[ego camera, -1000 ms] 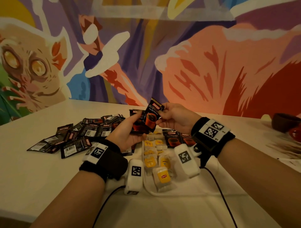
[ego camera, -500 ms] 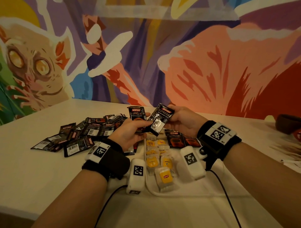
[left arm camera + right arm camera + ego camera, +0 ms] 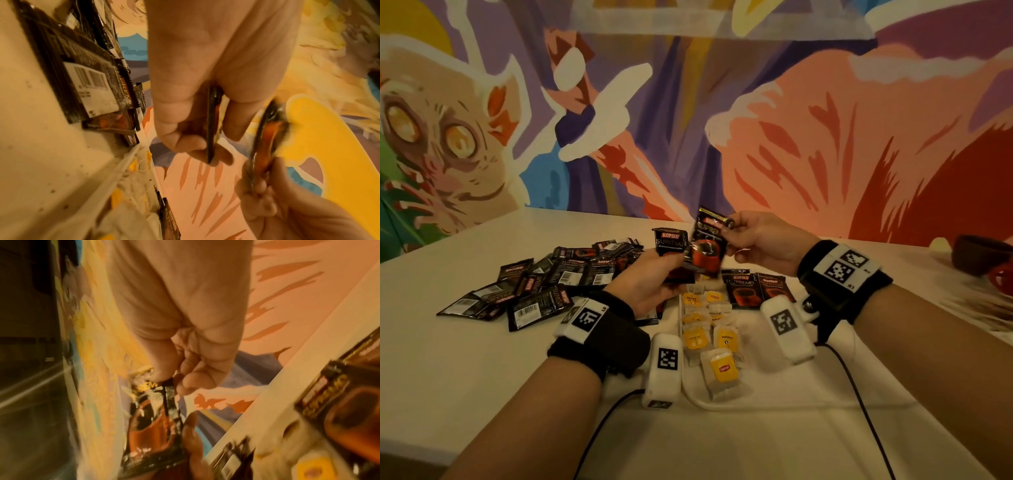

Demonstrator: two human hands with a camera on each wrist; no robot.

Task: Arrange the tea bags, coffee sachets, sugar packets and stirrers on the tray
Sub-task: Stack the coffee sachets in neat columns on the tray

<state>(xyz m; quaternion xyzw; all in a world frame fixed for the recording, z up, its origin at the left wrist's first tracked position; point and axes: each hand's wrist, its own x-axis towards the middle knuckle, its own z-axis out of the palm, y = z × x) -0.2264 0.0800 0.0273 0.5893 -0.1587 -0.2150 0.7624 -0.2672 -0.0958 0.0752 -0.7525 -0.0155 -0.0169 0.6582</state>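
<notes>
**Passing a coffee sachet toward the tray**

The left hand grips a small stack of black foil coffee sachets with orange cup prints, its fingers curled round their lower edges. The right hand pinches the top corner of one more such sachet between thumb and forefinger, so it hangs just beside the left hand's stack, above the far end of the white rectangular tray.

To do this step well, I judge the right hand should keep its corner pinch light, turn the sachet printed face up, and lay it flat at about 3 o'clock of the two sachets on the tray, edges in line and not overlapping. The foil looks slick, so the left hand should hold its stack firmly enough that none slides out.

On the tray, the yellow-tagged tea bags in clear wrappers fill the 9 o'clock side in a column. A loose heap of the same black sachets lies on the pale tabletop at roughly 10 o'clock of the tray. A dark brown bowl sits at about 2 o'clock, near the edge of view. Behind the tabletop stands a bright painted mural wall with a wide-eyed animal at its left. Sugar packets I cannot make out.
</notes>
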